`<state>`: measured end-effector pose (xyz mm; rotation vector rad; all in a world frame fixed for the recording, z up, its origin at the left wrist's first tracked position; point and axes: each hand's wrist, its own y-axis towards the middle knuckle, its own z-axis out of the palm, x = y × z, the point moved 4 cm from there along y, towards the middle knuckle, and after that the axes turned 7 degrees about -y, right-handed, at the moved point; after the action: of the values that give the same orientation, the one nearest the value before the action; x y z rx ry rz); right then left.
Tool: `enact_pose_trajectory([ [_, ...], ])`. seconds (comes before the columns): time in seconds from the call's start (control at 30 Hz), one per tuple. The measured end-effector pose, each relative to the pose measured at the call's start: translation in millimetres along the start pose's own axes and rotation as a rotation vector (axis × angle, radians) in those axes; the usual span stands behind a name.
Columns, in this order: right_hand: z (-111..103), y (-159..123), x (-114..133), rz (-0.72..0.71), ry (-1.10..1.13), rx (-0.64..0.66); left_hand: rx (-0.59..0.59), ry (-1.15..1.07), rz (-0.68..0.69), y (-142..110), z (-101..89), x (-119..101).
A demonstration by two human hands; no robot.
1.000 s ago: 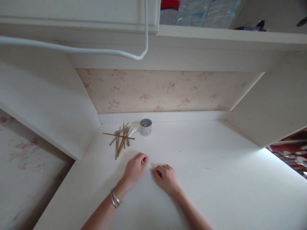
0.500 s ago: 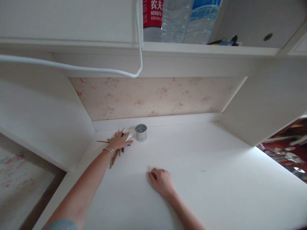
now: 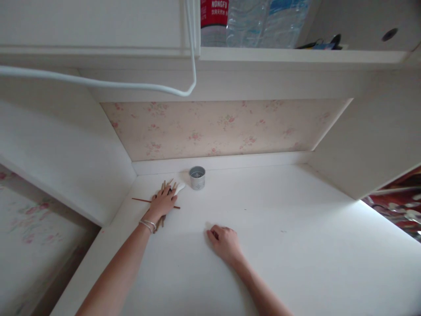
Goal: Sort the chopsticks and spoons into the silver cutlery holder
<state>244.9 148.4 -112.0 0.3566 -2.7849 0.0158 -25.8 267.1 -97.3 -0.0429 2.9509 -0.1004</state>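
Nearest, the right hand [image 3: 226, 242] rests on the white tabletop [image 3: 263, 210], its fingers curled inward into a loose fist, well apart from the other objects. Farther on and to the left, the left hand [image 3: 162, 202], with bracelets [image 3: 148, 225] at its wrist, lies over a bundle of wooden sticks [image 3: 160, 222]; its fingers are bent down onto them, but whether they grip any cannot be told. A reddish-brown stick [image 3: 141, 200] passes crosswise beneath this hand, showing on both sides. A white spoon [image 3: 180, 188] lies just beyond the fingertips. Near the spoon, to its right, a grey perforated cup [image 3: 198, 180] stands upright. Behind rises a panel of floral wallpaper [image 3: 223, 131], and above it plastic bottles [image 3: 213, 33] stand on a shelf [image 3: 279, 54].
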Motion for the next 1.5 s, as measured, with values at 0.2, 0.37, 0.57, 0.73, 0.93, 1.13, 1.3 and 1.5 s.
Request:
enact_pose_trajectory([
  [0.2,0,-1,1,-0.013,0.006,0.004,-0.073,0.051,0.019,-63,5.2,6],
  [0.37,-1,-4,2,-0.034,0.011,0.009,-0.135,0.068,0.069,-112,6.4,7],
  [0.57,-2,-8,3,-0.058,0.032,0.005,-0.163,0.005,0.125,-162,10.1,2],
  [0.73,-3,-10,4,-0.03,0.082,0.02,-0.154,-0.023,0.141,-173,10.3,-5],
  [0.93,-11,11,2,0.0,0.187,0.103,-0.07,-0.046,0.12,-155,3.5,-19],
  [1.13,-44,74,19,-0.045,0.223,0.108,-0.06,-0.042,0.067,-143,5.0,-19],
  [1.3,-61,129,38,-0.016,0.154,0.068,-0.04,-0.058,0.007,-141,2.6,-8],
  [1.5,-63,154,43,0.06,0.081,0.003,-0.068,-0.096,-0.052,-141,-5.4,-9],
])
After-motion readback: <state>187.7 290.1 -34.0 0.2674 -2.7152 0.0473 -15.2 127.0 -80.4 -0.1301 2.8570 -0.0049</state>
